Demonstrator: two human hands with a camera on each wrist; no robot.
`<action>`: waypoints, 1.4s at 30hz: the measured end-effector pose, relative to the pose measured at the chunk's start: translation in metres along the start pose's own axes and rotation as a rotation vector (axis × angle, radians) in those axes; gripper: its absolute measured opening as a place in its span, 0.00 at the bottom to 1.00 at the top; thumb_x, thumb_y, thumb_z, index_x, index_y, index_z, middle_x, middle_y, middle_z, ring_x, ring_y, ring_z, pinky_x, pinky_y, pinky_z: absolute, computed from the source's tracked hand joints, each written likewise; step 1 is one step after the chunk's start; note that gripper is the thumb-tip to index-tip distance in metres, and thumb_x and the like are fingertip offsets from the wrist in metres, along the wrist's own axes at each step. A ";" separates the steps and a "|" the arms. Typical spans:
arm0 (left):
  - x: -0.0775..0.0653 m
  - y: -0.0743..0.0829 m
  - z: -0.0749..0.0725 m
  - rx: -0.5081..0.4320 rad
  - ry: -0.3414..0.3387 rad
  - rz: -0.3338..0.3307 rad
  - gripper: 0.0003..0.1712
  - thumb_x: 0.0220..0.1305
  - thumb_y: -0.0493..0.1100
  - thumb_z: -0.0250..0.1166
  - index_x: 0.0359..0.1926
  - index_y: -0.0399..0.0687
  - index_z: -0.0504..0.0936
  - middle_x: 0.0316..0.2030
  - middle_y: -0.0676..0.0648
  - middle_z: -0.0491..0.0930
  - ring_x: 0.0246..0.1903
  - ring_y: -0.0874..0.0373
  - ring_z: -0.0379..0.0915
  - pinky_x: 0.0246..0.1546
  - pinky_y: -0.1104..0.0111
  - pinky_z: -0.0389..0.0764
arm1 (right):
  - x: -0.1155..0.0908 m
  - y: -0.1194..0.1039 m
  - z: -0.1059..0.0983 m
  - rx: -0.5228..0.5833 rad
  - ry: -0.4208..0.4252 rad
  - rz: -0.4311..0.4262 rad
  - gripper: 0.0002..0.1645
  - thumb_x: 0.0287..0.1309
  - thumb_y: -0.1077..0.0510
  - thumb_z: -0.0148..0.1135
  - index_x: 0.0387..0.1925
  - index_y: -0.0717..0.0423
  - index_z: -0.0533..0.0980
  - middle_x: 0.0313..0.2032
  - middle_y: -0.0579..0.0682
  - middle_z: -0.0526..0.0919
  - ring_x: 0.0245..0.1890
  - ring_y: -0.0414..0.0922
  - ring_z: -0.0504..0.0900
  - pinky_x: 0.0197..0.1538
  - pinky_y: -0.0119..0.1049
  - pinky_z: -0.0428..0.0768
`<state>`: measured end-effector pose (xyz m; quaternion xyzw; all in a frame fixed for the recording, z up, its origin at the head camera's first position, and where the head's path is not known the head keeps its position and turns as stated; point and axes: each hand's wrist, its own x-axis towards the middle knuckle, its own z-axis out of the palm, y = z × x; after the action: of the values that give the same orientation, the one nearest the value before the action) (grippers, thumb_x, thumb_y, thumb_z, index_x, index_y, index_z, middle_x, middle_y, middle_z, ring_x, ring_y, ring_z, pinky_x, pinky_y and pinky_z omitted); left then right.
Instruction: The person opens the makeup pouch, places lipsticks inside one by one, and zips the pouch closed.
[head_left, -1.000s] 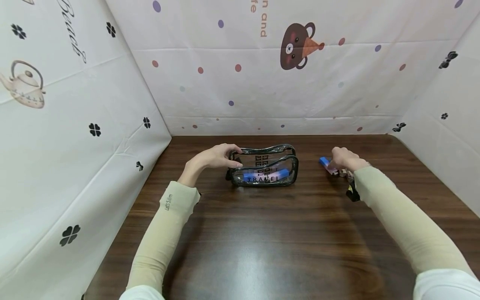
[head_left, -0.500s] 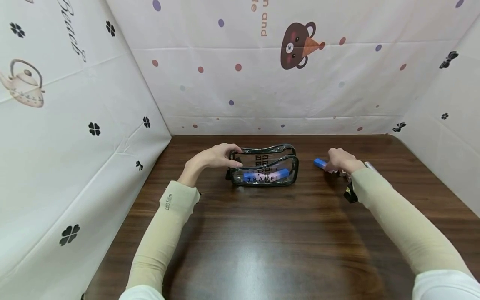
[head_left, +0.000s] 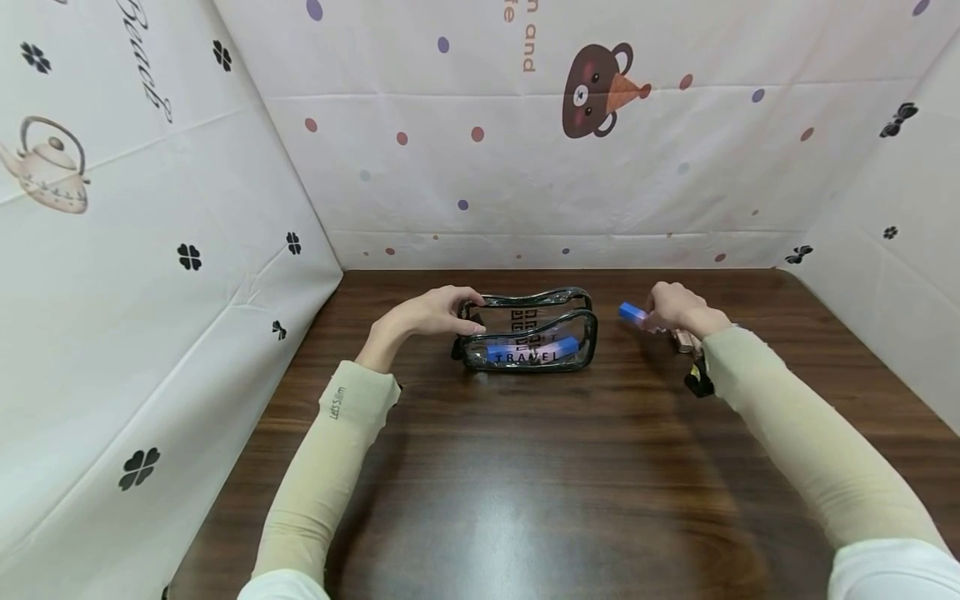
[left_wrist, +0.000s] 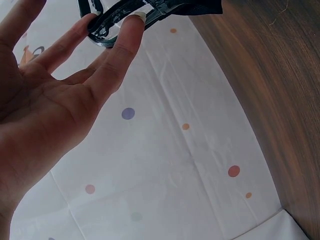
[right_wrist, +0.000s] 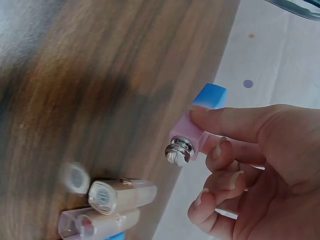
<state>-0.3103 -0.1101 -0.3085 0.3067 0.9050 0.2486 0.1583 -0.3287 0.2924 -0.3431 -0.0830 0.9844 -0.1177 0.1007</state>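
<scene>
A clear travel pouch [head_left: 542,370] with black trim stands on the table, its top spread apart. My left hand [head_left: 431,312] holds the pouch's left end, fingertips and thumb on the trim, also seen around the black edging [left_wrist: 107,30] in the left wrist view. Inside lies a blue-and-pink tube [head_left: 536,351]. To the right of the pouch, my right hand [head_left: 675,307] pinches a square lipstick tube [right_wrist: 187,127], blue fading to pink, with a shiny round knob on its end. Thumb and index finger grip it; the other fingers curl loosely.
Below the right hand, several cosmetic tubes lie on the brown table [head_left: 487,467], among them a beige tube [right_wrist: 122,195] and a clear-capped tube [right_wrist: 107,222]. Patterned white sheets [head_left: 420,183] wall the table at the back and sides.
My right hand has moved left toward the pouch with the lipstick tube, away from the other tubes. The left hand and the pouch have stayed put.
</scene>
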 end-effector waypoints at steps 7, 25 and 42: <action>0.001 0.000 0.000 0.007 0.001 -0.004 0.31 0.57 0.54 0.61 0.60 0.50 0.66 0.54 0.43 0.69 0.42 0.52 0.65 0.42 0.61 0.67 | 0.001 -0.007 -0.009 -0.009 0.036 -0.017 0.11 0.52 0.55 0.61 0.28 0.61 0.79 0.26 0.55 0.81 0.24 0.46 0.73 0.24 0.38 0.68; 0.000 0.001 -0.001 0.005 -0.010 -0.014 0.30 0.58 0.54 0.60 0.60 0.51 0.66 0.55 0.44 0.69 0.43 0.52 0.65 0.43 0.61 0.68 | -0.003 -0.027 -0.030 0.000 0.102 -0.074 0.11 0.51 0.56 0.61 0.31 0.62 0.79 0.27 0.55 0.81 0.27 0.48 0.75 0.29 0.42 0.70; 0.001 0.000 0.000 0.003 -0.009 -0.014 0.31 0.58 0.55 0.60 0.60 0.51 0.66 0.55 0.46 0.69 0.43 0.53 0.66 0.43 0.61 0.68 | -0.005 -0.049 -0.045 -0.004 0.130 -0.109 0.11 0.52 0.53 0.62 0.28 0.59 0.79 0.24 0.52 0.82 0.24 0.46 0.75 0.27 0.40 0.69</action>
<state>-0.3113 -0.1093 -0.3084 0.3016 0.9069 0.2445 0.1637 -0.3269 0.2558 -0.2877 -0.1288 0.9832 -0.1261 0.0301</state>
